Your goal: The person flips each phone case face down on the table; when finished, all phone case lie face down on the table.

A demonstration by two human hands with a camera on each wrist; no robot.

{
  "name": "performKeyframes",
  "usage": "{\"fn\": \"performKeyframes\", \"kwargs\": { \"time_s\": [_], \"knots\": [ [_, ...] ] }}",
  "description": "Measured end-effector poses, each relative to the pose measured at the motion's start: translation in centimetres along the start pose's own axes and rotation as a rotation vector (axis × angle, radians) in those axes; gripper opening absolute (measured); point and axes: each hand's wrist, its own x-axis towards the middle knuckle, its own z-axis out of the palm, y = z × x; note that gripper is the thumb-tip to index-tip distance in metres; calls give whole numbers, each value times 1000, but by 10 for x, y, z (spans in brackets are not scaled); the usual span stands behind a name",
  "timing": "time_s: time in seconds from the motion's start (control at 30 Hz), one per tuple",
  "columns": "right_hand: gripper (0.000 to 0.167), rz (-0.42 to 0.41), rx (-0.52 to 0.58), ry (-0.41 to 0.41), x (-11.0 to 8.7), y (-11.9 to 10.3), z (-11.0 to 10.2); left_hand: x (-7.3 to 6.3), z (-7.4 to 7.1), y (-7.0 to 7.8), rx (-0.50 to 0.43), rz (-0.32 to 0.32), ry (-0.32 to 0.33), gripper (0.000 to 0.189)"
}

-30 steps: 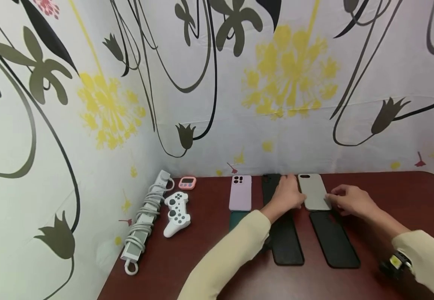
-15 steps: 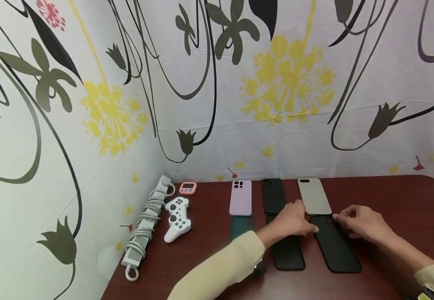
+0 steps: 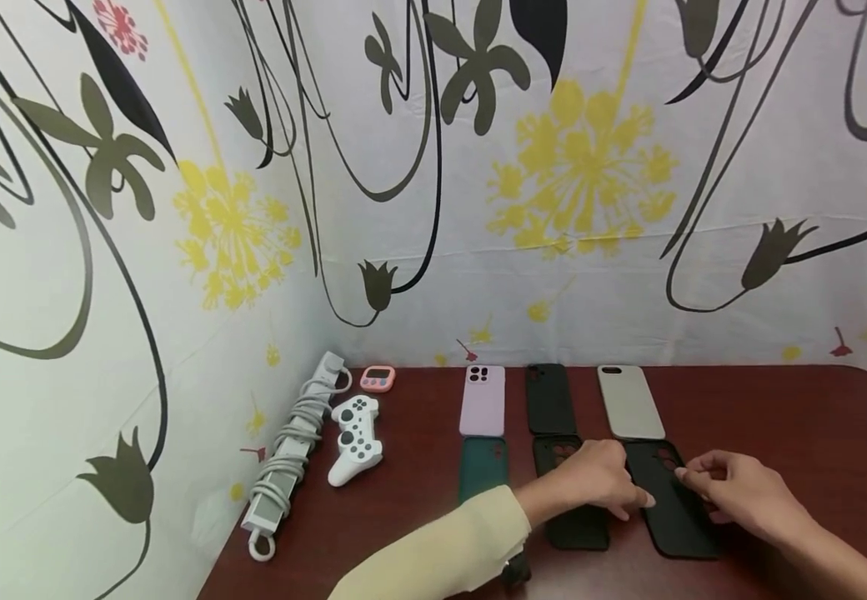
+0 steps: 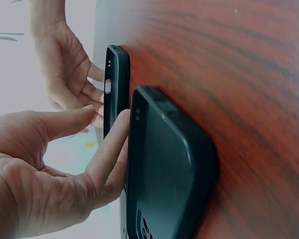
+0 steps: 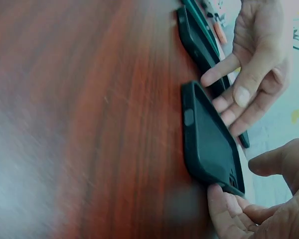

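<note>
The front-right black case (image 3: pixel 669 508) lies hollow side up on the table (image 3: pixel 396 533), just nearer than the grey case (image 3: pixel 630 402). Right hand (image 3: pixel 752 493): loosely bent fingers touch its right edge. Left hand (image 3: pixel 597 475): fingers relaxed at its left edge; contact is not clearly visible. This hand partly obscures the adjacent black case (image 3: pixel 579 535); the left sleeve (image 3: pixel 441 546) overlaps the green case (image 3: pixel 482 467).

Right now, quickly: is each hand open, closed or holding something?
Left hand: open, gripping nothing.
Right hand: open, fingertips touching the edge of the rightmost black case.
</note>
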Motion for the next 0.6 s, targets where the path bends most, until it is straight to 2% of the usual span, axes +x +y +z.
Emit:
{"fn": "performKeyframes", "kwargs": {
  "time_s": [0.23, 0.4, 0.53, 0.6],
  "knots": [
    [75, 2, -32, 8, -6, 1, 4, -1, 4, 5, 31, 0, -8, 33],
    [71, 5, 48, -33, -2, 4, 2, 0, -1, 0, -132, -20, -67, 50],
    [65, -16, 86, -78, -2, 5, -2, 2, -3, -5, -246, -32, -103, 34],
    [63, -14, 83, -88, -3, 4, -4, 3, -2, -5, -282, -35, -107, 35]
  ]
}}
